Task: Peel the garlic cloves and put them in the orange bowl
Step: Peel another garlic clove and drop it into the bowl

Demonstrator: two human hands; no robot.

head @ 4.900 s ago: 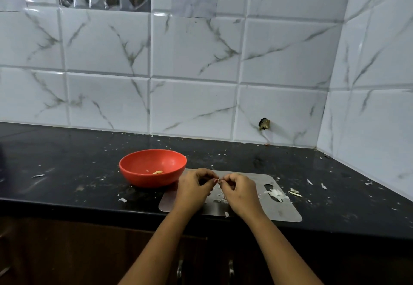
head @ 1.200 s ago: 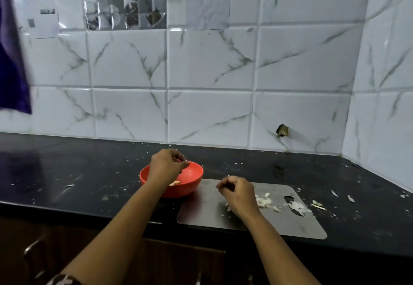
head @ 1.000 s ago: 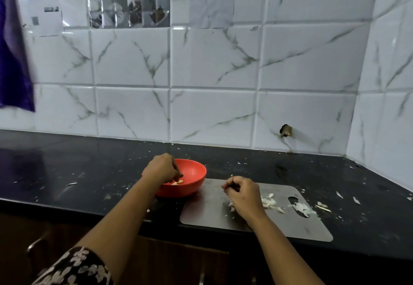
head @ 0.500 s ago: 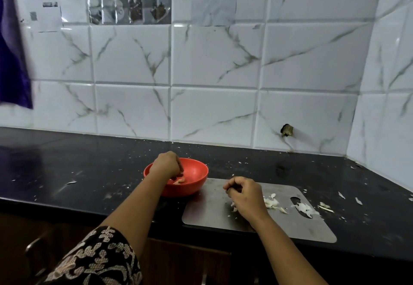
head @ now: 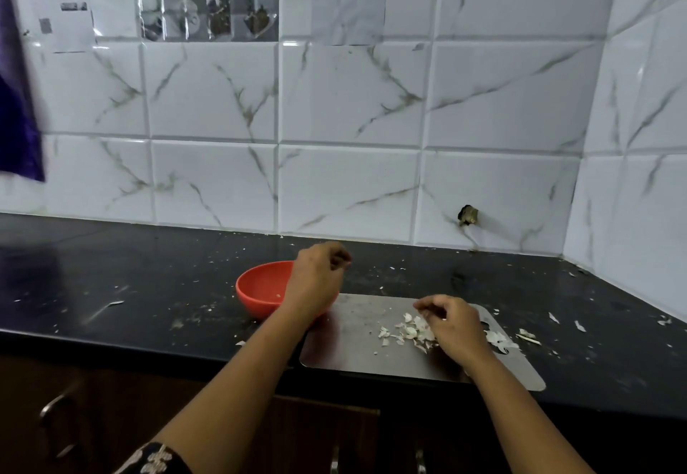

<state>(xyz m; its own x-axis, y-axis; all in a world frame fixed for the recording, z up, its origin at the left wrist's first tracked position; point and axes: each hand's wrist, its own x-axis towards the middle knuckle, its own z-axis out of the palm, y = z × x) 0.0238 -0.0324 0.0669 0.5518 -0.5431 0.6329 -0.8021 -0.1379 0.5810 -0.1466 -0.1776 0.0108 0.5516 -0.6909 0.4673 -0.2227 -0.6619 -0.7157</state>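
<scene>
Hands 2: left (head: 316, 282), right (head: 451, 328) curled, grasp unclear | orange bowl (head: 258, 286) 1 | board (head: 353, 343) 1

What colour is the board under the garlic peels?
Plain silvery grey, like steel. The board shows best in the head view.

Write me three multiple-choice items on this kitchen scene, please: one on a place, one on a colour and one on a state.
1. Where does the heap of garlic peels lie? A on a plate; B on the steel board; C in a cup.
2. What colour is the worktop? A black; B white; C green.
3. How does the orange bowl stand? A upside down; B on its side; C upright.
Answers: 1 B, white flakes sit on the metal sheet; 2 A, its surface is dark; 3 C, its hollow faces up.
</scene>
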